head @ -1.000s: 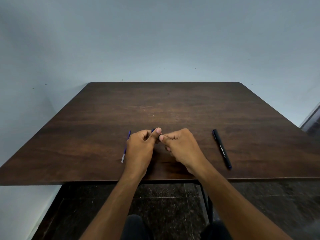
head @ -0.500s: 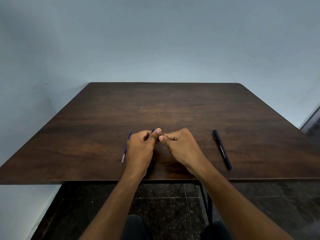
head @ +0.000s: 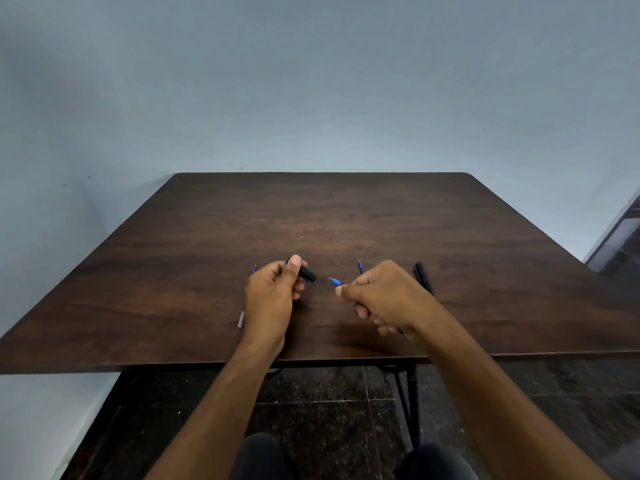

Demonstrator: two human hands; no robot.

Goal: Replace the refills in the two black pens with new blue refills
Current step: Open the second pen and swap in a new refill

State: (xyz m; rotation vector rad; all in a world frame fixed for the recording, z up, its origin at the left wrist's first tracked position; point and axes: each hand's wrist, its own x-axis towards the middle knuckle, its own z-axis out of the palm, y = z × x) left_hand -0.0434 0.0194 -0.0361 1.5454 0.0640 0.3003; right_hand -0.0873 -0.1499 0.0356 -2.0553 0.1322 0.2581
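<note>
Blue refill [head: 246, 299], clear at its near end, lies on the table [head: 346, 220] just left of the left hand [head: 272, 299], partly hidden behind it. Left hand fingers curl around a short black pen piece [head: 307, 274], thumb pressed on top; the piece juts rightward past the thumb. Clear gap to the right hand [head: 382, 299]. Right hand fingers pinch a thin part with a blue tip [head: 334, 280] pointing left. Second blue refill [head: 360, 267] shows just beyond the knuckles. Black pen [head: 423, 276] lies right of the knuckles, near end hidden.
</note>
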